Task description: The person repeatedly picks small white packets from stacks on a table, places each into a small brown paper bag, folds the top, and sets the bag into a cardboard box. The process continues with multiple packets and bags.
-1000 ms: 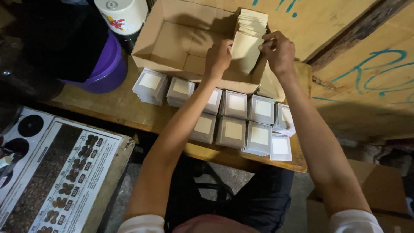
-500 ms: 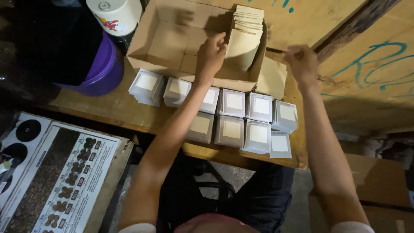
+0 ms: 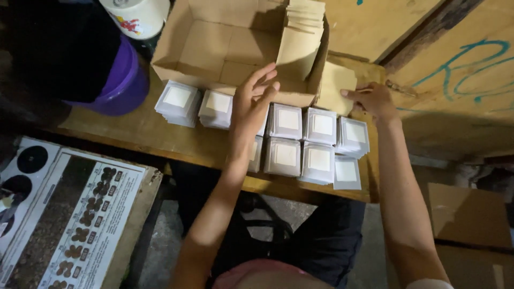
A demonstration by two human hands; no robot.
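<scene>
My left hand (image 3: 254,101) hovers with fingers spread over the stacks of small white square packets (image 3: 308,142) on the wooden bench, close to the front wall of the open cardboard box (image 3: 214,40). It holds nothing. My right hand (image 3: 372,99) rests on a loose tan cardboard sheet (image 3: 334,85) lying to the right of the box, fingertips on its edge. Inside the box, a stack of tan cardboard sheets (image 3: 300,37) leans against the right wall.
A purple bowl (image 3: 126,83) and a white container (image 3: 136,16) sit at the bench's left end. A printed chart (image 3: 75,219) lies on a lower surface at bottom left. Brown cartons (image 3: 466,225) stand at right, wooden boards behind.
Both hands have left the sheet stack in the box. The left hand dropped toward the white packets; the right moved out to the loose sheet beside the box.
</scene>
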